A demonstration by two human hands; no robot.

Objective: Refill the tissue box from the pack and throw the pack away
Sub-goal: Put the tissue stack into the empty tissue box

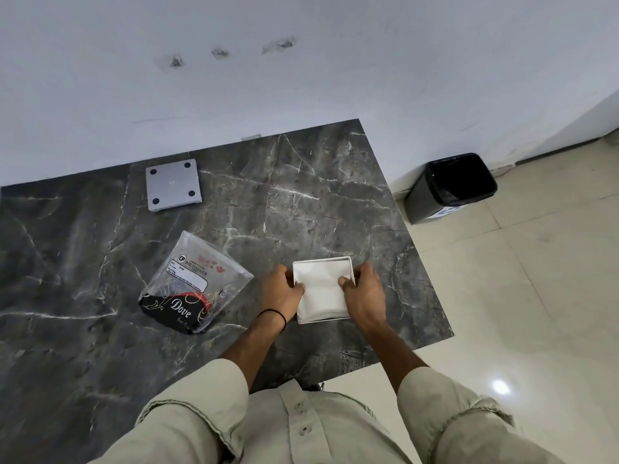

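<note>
While I tuck tissues [322,289] in: both hands [283,291] clamp box [351,267] sides, thumbs pressing.
Pack [197,284]: emptied, awaiting bin [450,187].

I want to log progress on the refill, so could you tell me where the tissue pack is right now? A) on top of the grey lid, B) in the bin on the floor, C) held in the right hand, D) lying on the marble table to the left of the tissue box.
D: the tissue pack lies on the marble table, left of the tissue box that both hands press into.
</note>
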